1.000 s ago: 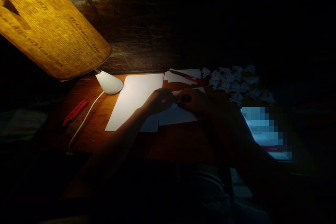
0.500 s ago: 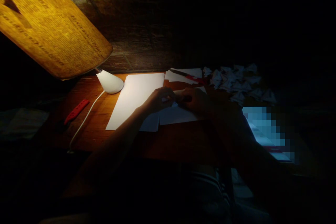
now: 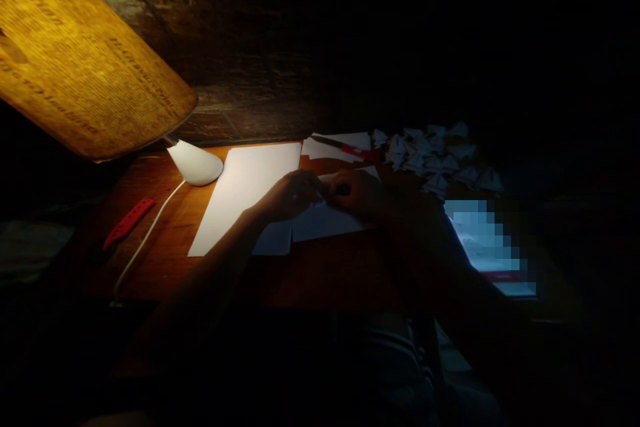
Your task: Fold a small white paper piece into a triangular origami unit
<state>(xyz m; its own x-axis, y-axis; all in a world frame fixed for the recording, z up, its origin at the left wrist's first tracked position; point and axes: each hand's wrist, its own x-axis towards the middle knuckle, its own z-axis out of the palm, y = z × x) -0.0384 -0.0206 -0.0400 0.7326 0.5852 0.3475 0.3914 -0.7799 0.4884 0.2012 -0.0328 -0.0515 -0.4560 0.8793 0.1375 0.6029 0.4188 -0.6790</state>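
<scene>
Close together over the white sheets, my left hand (image 3: 295, 192) and my right hand (image 3: 356, 193) are closed with their fingertips nearly meeting. A small piece of paper (image 3: 319, 197) shows pale between them, pinched by both; its shape is mostly hidden in shadow. Beneath my left hand lies a stack of white paper (image 3: 250, 187). Another white sheet (image 3: 325, 221) lies under my right hand. Beyond the hands, a dark-bladed tool with a red handle (image 3: 363, 152) rests on smaller cut paper (image 3: 333, 150). Several folded paper pieces (image 3: 430, 153) are heaped at the back right.
A lamp with a yellow printed shade (image 3: 95, 60) and white base (image 3: 195, 163) stands at the left of the wooden table (image 3: 320, 273). Its white cord (image 3: 145, 237) runs forward beside a red elongated object (image 3: 130, 221). A lit screen (image 3: 480, 247) lies at the right.
The whole view has shifted slightly, so the lamp and table sit further left. My hands stay together over the paper, with only a small change in the fingers.
</scene>
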